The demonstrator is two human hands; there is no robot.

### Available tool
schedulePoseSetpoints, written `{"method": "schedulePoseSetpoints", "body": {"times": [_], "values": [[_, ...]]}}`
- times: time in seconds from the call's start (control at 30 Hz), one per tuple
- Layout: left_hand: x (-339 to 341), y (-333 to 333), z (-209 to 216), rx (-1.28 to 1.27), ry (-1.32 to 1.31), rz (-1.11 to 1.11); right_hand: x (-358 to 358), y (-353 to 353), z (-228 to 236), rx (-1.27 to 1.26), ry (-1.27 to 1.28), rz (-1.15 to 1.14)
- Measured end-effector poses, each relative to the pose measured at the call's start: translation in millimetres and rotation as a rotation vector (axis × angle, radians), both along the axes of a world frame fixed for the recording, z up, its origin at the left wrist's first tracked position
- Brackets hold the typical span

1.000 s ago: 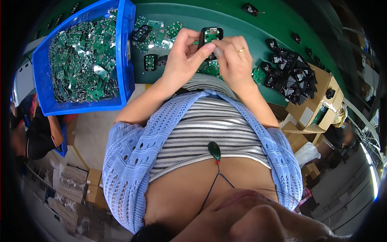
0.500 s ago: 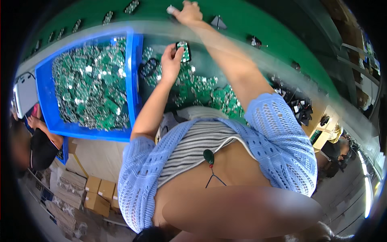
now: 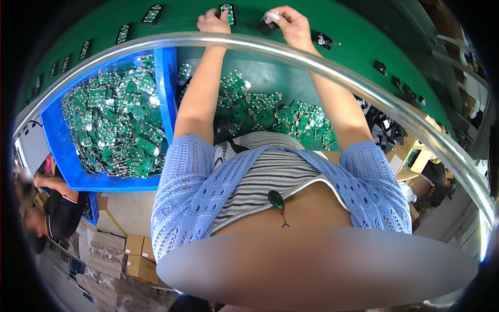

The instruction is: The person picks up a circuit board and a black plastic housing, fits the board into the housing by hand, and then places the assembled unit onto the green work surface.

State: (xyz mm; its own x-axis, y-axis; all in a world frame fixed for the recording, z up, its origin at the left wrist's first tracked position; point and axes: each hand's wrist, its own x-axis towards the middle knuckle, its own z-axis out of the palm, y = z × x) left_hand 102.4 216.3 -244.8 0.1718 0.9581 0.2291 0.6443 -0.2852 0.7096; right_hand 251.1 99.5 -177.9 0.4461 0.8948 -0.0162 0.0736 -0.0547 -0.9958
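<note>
The bin (image 3: 167, 88) is rocking bright blue, and the circuit boards (image 3: 112, 117) inside it are showing green flecked with silver. Beyond the bin's right corner, the rectangular case (image 3: 227, 14) is framing green in black. The work surface (image 3: 358, 47) past the bin is going plain green. Down and right of the bin, the cardigan (image 3: 182, 177) is showing light-blue openwork, the top (image 3: 257, 182) is sporting dark and pale stripes, and the pendant (image 3: 276, 198) is looking deep green.
</note>
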Motion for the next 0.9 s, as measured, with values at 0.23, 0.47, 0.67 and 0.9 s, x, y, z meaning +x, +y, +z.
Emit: {"method": "schedulePoseSetpoints", "body": {"times": [0.23, 0.47, 0.67, 0.9], "values": [[-27, -102, 120, -1.419, -0.708, -0.656, -45, -92, 76, -0.029, -0.083, -0.065], [-99, -147, 102, -1.582, -0.701, -0.396, -73, -149, 42, -0.257, -0.430, -0.127], [-127, -170, 108, -1.530, -0.871, -0.329, -93, -186, -13, -0.486, -0.937, 0.199], [-116, -194, 134, -1.462, -0.592, -0.511, -83, -188, 21, -0.238, -0.676, 0.050]]}}
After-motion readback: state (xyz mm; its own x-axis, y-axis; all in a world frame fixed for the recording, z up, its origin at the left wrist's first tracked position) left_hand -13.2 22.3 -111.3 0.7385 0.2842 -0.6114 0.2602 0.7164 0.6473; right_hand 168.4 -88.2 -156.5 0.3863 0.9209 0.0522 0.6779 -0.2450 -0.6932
